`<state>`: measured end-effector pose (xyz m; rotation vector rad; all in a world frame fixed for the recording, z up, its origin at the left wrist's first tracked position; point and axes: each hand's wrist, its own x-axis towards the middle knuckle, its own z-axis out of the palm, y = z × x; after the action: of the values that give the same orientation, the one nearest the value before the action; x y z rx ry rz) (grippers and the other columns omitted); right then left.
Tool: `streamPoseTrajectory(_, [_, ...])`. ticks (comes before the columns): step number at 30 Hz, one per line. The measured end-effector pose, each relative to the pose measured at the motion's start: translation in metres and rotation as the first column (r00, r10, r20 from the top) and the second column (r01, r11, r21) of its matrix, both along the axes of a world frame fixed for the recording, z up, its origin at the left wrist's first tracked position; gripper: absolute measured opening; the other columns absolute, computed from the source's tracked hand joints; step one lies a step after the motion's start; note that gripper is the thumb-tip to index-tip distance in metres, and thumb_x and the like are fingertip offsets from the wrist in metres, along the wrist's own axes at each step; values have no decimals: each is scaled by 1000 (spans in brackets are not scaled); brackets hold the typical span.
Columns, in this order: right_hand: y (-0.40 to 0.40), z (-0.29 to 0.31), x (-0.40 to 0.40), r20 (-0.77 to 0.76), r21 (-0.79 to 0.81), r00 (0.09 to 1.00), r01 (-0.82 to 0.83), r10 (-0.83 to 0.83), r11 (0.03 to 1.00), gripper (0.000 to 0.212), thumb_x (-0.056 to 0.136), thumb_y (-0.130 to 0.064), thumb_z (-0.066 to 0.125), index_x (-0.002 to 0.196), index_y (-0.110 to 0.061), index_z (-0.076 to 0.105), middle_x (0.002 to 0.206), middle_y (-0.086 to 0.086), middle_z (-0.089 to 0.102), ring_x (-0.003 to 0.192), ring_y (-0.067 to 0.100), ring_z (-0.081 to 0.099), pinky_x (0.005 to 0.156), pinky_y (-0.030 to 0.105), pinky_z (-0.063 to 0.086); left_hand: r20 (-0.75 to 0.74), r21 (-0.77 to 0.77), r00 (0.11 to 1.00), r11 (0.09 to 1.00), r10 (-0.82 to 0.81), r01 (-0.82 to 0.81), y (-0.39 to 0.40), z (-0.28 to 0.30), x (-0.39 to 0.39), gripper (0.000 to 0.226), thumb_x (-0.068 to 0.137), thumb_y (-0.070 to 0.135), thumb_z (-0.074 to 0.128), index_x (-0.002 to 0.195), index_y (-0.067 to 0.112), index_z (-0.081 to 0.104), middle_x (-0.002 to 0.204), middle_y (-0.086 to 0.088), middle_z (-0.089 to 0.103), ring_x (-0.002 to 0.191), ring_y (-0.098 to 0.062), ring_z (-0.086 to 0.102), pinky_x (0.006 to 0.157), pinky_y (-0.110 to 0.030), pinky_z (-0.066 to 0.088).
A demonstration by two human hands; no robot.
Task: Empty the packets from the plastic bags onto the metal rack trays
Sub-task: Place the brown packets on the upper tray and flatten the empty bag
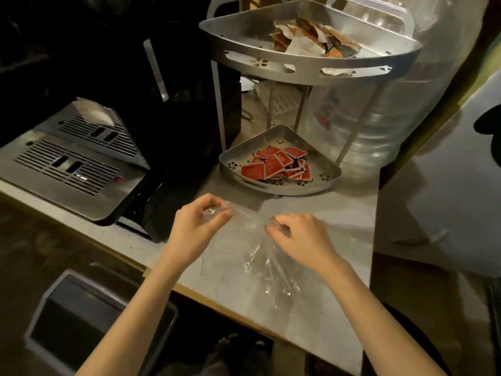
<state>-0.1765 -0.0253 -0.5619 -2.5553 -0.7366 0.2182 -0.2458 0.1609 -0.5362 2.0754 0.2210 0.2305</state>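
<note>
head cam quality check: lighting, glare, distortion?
Head view: dim warm light, upper left nearly black; glare on the top tray rim; wide-angle bowing of the counter edges; the clear bag between left hand and right hand shows only by highlights; red packets stay legible.

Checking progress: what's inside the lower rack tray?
A loose pile of red packets lies inside the lower tray, toward its middle. Whatever lies beneath the pile is covered.

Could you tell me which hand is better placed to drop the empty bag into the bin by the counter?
Probably the left hand: the bin sits low on the left, on its side. Both hands pinch the bag, so the right hand need only let go.
</note>
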Motion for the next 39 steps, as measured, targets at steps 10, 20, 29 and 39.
streamPoseTrajectory(10, [77, -10, -39, -392, 347, 915, 240, -92, 907, 24, 89, -10, 54, 108, -17, 68, 76, 2, 68, 62, 11, 58, 60, 24, 52, -13, -139, 996, 986, 89, -89, 19, -27, -82, 48, 72, 53, 63, 117, 43, 50, 113, 16, 63, 97, 1, 61, 85, -18, 46])
streamPoseTrajectory(20, [194, -39, -142, -772, 393, 631, 382, 75, 836, 23, 93, -14, 42, 95, -26, 62, 100, 6, 67, 91, 20, 64, 78, 34, 55, 106, 118, 951, 946, 292, -303, 86, -92, -196, 59, 81, 27, 62, 134, 32, 38, 138, 8, 44, 130, -3, 37, 107, -31, 35])
streamPoseTrajectory(29, [289, -95, -244, -851, 253, 525, 379, 18, 890, 33, 72, -19, 74, 103, -18, 64, 98, 1, 70, 94, 17, 66, 86, 35, 53, -128, 144, 966, 968, 225, -207, 181, -159, -299, 50, 87, 9, 56, 133, 26, 47, 144, 8, 38, 137, -12, 29, 110, -43, 31])
streamPoseTrajectory(39, [342, -174, -292, -475, 247, 865, -42, 159, 968, 30, 89, -8, 54, 118, -13, 61, 112, 3, 62, 99, 8, 57, 81, 16, 46, -456, -413, 829, 748, 324, -520, 247, -203, -320, 36, 93, 12, 44, 126, 23, 35, 126, 2, 49, 116, -13, 49, 87, -14, 40])
